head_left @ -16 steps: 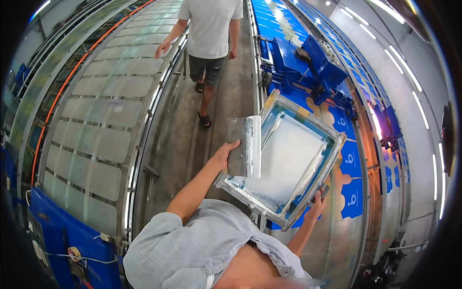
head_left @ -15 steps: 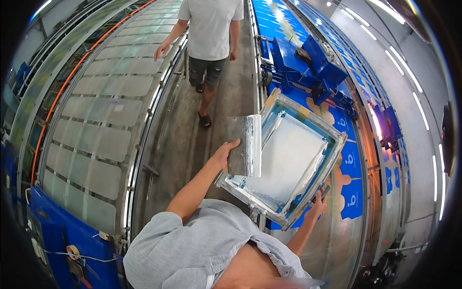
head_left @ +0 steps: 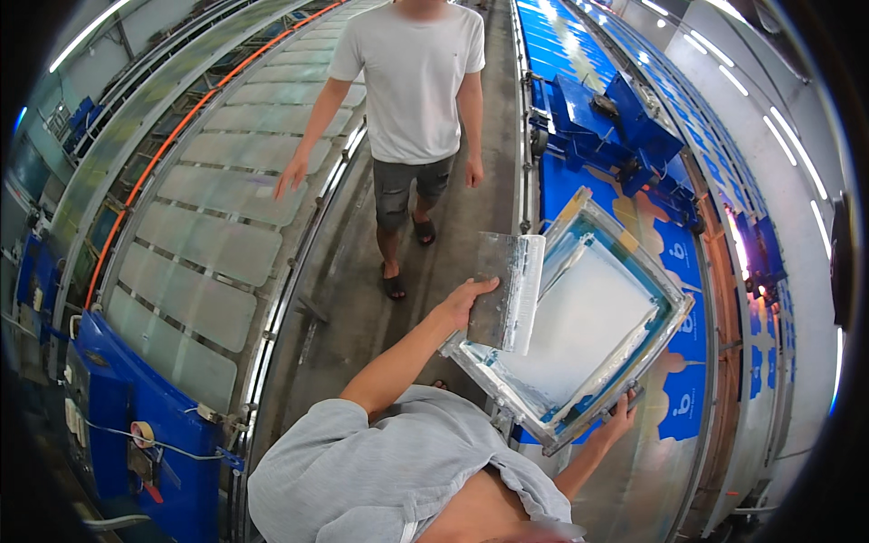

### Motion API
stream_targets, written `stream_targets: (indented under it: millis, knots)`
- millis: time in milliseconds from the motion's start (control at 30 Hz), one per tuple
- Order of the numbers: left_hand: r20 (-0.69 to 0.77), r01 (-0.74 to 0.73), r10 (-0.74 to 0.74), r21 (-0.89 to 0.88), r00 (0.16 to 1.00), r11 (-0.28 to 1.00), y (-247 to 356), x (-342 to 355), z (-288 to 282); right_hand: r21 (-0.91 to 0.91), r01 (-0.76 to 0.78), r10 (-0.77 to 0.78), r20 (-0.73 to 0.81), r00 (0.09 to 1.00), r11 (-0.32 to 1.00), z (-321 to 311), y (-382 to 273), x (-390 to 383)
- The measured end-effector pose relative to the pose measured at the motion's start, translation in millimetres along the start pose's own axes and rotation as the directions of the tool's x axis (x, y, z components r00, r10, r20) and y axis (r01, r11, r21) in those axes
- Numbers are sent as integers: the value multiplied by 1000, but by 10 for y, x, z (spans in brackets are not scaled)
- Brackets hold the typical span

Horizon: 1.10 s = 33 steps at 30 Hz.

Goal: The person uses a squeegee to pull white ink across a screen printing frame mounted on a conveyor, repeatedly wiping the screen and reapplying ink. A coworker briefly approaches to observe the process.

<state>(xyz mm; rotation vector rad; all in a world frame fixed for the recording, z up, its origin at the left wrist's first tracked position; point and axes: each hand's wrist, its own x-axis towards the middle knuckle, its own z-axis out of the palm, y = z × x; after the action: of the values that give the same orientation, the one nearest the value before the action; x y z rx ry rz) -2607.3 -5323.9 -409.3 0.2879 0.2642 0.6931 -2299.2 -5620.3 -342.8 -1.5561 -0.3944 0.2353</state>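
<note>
1. Grey shirt (head_left: 380, 466) closest to the camera, wearer's arms out ahead, both hands busy.
2. Right hand (head_left: 622, 414) is curled around the near right side of the framed screen (head_left: 503, 396). Can't tell if it's also got some clip or handle there. The screen sits at a slant over the aisle edge of the right-hand table.
3. Left hand (head_left: 469, 301) is pinching a wide flat blade (head_left: 496, 290), thumb on top. It overlaps the screen's left side; touching or hovering, no idea.
4. Progress, my read: white paste (head_left: 579, 321) covers most of the mesh and the blade's edge, so neither is scraped bare. Blue sheets (head_left: 688, 416) beyond carry pale marks, so printing on those looks at least partly done. How much is left, can't say.
5. Farther up the aisle, a co-worker in a white T-shirt (head_left: 407, 90) faces this way.
6. Past the screen, blue machinery (head_left: 652, 127) stands over the sheets.
</note>
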Motion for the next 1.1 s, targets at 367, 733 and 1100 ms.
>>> stream_targets:
  millis: [367, 733, 1100]
  knots:
    - [-40, 17, -20, -72, 999, 997, -89, -46, -126, -30, 7, -7, -1, 1000, 1000, 41, -29, 58]
    - [44, 59, -59, -17, 997, 998, -1, -76, 20, -89, 23, -24, -6, 1000, 996, 33, -61, 8]
    - [120, 60, -58, -18, 991, 998, 46, -95, 58, -49, 9, -11, -30, 999, 999, 31, -2, 14]
